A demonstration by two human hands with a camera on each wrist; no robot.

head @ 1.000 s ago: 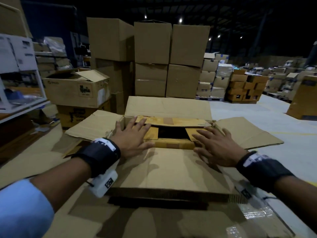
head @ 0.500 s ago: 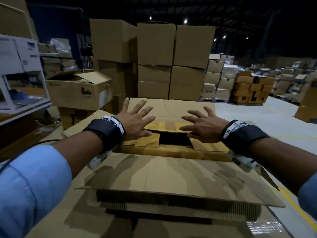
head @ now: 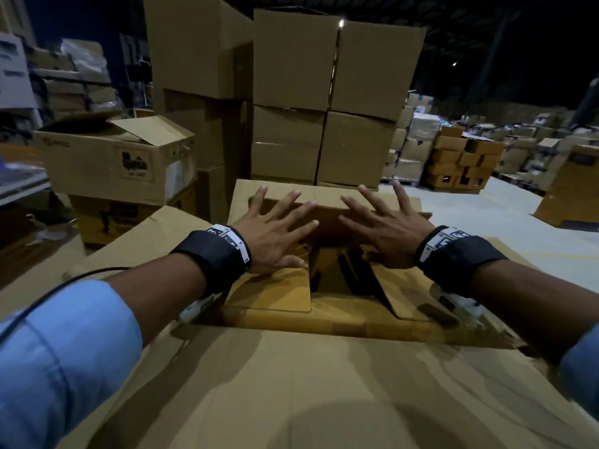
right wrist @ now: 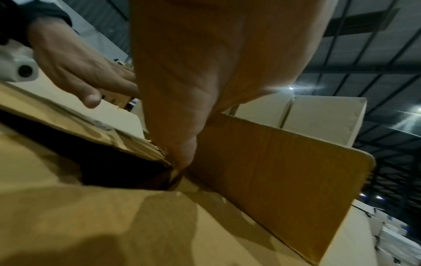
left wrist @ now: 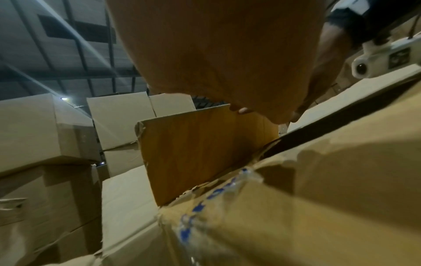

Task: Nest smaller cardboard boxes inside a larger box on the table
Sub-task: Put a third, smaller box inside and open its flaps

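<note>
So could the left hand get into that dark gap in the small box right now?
Probably yes: the left hand is open right beside the gap, and nothing covers it; only the box's flaps crowd the opening.

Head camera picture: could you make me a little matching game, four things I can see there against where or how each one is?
Things:
1. left hand
2. right hand
3. smaller box
4. printed open-topped carton

Places or states:
A. sits down inside the larger box, its flaps partly open
B. fingers spread, on the left part of the far flap
C. stands on another carton, off to the left
D. fingers spread, on the right part of the far flap

Pairs: 1-B, 2-D, 3-A, 4-C
</note>
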